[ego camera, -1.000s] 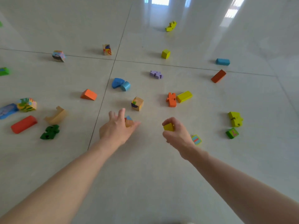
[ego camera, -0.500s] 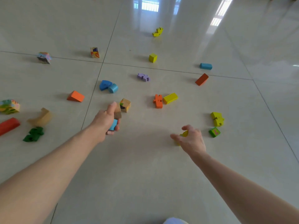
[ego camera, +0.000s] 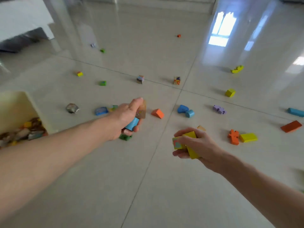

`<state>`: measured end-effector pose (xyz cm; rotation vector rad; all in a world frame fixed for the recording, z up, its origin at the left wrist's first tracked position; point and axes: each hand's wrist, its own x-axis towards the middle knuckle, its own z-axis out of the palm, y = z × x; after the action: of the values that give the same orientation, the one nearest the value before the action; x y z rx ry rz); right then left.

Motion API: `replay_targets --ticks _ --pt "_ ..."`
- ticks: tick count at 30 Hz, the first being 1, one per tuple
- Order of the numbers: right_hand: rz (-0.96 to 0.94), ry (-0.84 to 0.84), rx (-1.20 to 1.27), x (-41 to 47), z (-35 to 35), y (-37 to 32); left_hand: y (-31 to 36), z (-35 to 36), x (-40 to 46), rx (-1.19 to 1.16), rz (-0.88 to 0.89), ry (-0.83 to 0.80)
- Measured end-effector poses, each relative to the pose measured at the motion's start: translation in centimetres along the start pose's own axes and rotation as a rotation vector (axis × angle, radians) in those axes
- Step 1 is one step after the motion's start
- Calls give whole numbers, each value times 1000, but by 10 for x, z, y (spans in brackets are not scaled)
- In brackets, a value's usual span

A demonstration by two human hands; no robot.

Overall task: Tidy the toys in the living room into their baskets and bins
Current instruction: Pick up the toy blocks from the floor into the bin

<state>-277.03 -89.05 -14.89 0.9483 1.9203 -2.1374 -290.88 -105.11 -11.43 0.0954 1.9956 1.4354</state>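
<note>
The left hand (ego camera: 127,118) grips a blue block (ego camera: 132,124) and a picture cube (ego camera: 141,109) in curled fingers, just right of the cream bin (ego camera: 18,109) holding toys, while the right hand (ego camera: 195,145), farther right of the bin, clutches a yellow block (ego camera: 191,143) and a patterned cube (ego camera: 177,143) above the tiled floor (ego camera: 148,186)

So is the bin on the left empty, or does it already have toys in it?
Not empty. The cream bin already holds a jumbled heap of blocks on its bottom.
</note>
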Motion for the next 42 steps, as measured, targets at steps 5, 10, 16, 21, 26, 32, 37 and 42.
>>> replay_targets --ticks 5,10,16,21,26,32,37,42 --pt "-36 -281 -60 0 122 -69 -13 -140 -30 -59 25 362" --pt "-46 -446 -78 9 242 -96 -59 -264 -48 -325 -103 654" --pt "-12 -584 -398 37 373 -63 -136 -345 -41 -537 -258 799" --pt "-113 -433 -876 74 440 -30 -174 -357 -20 -400 -325 746" --pt "-103 -365 -1010 97 444 -11 -190 -344 5 -274 -327 593" --pt "-191 -447 -1030 89 431 -13 -182 -333 17 -244 -401 732" --pt "-532 -455 -891 56 374 -63 -113 -297 13 -16 -110 1128" --pt "-506 -302 -952 36 214 -90 -28 -197 23 295 504 864"
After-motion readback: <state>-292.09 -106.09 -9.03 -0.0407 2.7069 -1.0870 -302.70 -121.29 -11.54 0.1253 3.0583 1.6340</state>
